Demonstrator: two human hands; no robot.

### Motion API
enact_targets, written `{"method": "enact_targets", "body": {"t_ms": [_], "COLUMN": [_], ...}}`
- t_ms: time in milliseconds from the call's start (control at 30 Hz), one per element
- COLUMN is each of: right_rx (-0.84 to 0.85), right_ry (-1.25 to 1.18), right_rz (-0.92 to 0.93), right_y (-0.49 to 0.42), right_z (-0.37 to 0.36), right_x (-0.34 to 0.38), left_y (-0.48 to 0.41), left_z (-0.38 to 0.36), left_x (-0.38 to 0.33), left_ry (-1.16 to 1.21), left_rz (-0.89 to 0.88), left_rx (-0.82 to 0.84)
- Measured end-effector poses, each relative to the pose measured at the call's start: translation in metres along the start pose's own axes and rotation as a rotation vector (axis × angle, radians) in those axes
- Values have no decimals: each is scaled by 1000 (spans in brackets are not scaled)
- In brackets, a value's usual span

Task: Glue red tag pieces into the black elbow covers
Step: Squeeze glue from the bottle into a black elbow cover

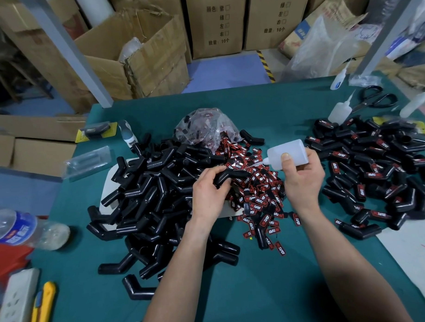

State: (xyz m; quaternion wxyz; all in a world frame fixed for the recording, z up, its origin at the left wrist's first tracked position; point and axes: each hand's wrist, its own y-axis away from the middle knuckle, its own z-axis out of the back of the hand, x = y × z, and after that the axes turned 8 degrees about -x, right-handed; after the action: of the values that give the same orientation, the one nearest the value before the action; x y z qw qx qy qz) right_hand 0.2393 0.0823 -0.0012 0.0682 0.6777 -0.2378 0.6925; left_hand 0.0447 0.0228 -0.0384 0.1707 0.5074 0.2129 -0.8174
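My left hand [208,194] grips a black elbow cover [231,176] above the middle of the table. My right hand [301,179] holds a white glue bottle [287,153], tipped sideways with its thin nozzle pointing left at the cover. Under both hands lies a heap of red tag pieces [256,198] printed with white letters. A big pile of plain black elbow covers [155,194] fills the left side. At the right sits a pile of covers with red tags on them [375,169].
A clear bag with more tags [205,127] lies behind the heap. Spare glue bottles [338,110] and black scissors [375,98] sit at the far right. A water bottle [23,227], power strip [16,305] and yellow knife [43,309] lie at the left. Cardboard boxes [135,55] stand behind.
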Motion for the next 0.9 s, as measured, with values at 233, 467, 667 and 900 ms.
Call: {"method": "enact_targets", "body": {"t_ms": [233, 467, 667, 900], "right_rx": [1, 16, -12, -4], "right_ry": [-13, -8, -10, 7], "right_rz": [-3, -5, -2, 2], "right_y": [-1, 2, -2, -1], "right_z": [1, 0, 1, 1], "right_x": [5, 2, 4, 3], "left_y": [-1, 0, -1, -2], "left_z": [0, 0, -1, -1], "left_x": [0, 2, 3, 3], "left_ry": [4, -10, -6, -16], "left_rz": [1, -6, -9, -18], "left_rx": [-3, -5, -13, -9]}}
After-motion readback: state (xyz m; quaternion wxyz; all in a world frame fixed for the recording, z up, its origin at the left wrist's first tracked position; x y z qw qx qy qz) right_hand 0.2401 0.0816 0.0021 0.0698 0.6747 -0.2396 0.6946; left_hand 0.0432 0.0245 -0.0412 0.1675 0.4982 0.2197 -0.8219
